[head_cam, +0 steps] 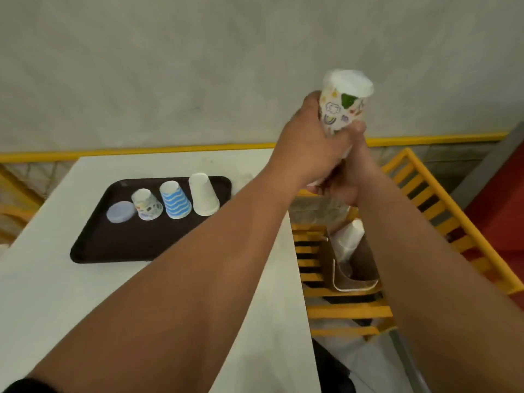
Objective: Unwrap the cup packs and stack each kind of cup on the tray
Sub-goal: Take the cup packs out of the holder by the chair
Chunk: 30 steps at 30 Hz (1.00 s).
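Both hands, left hand [309, 146] above right hand [340, 185], grip the printed cup pack [341, 109] raised right of the tray [119, 245]; unwrapping seems underway; next, strip the wrap, then stack leftward on the matching cup [147, 205].

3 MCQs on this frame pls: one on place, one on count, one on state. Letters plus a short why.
1. Where does the blue striped cup stand on the tray?
A. Between the doodle-print cup and the plain white cup
B. At the far left end of the row
C. Off the tray, on the table

2. How many cups stand on the tray?
A. One
B. Three
C. Five

3. How are the tray's cups set?
A. Lying on their sides
B. Mouth up
C. Upside down

Key:
1 A: the blue striped cup has the doodle-print cup on its left and the plain white cup on its right.
2 B: three cups, plus a flat lid, on the tray.
3 C: the narrow bases face up.
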Tool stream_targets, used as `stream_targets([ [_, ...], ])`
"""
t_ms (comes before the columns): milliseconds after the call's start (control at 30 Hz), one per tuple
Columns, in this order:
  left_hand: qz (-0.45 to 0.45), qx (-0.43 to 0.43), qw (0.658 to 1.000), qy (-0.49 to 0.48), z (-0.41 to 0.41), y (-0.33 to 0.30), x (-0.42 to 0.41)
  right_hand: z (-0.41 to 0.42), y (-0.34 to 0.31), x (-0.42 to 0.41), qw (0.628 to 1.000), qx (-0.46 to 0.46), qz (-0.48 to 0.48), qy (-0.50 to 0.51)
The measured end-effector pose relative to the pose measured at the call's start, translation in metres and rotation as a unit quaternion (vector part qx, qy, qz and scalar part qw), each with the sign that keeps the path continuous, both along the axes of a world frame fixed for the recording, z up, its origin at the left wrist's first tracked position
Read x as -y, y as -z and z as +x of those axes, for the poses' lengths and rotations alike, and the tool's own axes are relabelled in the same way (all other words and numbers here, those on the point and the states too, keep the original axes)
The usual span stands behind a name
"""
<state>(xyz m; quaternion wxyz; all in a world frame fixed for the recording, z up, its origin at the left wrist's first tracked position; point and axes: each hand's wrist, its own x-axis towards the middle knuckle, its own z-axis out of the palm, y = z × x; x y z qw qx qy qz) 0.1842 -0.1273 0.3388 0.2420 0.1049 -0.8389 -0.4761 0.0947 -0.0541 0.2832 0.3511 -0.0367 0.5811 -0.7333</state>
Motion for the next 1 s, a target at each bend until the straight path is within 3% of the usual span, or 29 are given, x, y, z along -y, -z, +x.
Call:
stream_targets([
  [133, 0.064, 0.039, 0.996, 0.046, 0.069, -0.008, 0.028, 0.069, -0.026, 0.009, 0.995, -0.075, 0.043, -0.053],
  [233, 0.101, 0.043, 0.992, 0.053, 0.115, 0.0, 0.043, 0.109, -0.025, 0.015, 0.99, -0.082, 0.066, -0.097],
  [400, 0.147, 0.064, 0.987, -0.005, 0.175, 0.036, 0.059, 0.16, 0.002, 0.033, 0.975, -0.066, 0.11, -0.184],
  [567, 0.218, 0.113, 0.968, -0.048, 0.225, 0.101, 0.069, 0.203, 0.062, 0.041, 0.97, 0.018, 0.128, -0.206],
  [800, 0.221, 0.251, 0.942, -0.029, 0.239, 0.211, 0.098, 0.247, 0.143, 0.063, 0.965, 0.099, 0.216, -0.112],
  [1000, 0.186, 0.275, 0.942, 0.046, 0.214, 0.246, 0.086, 0.244, 0.174, 0.061, 0.957, 0.143, 0.242, 0.067],
])
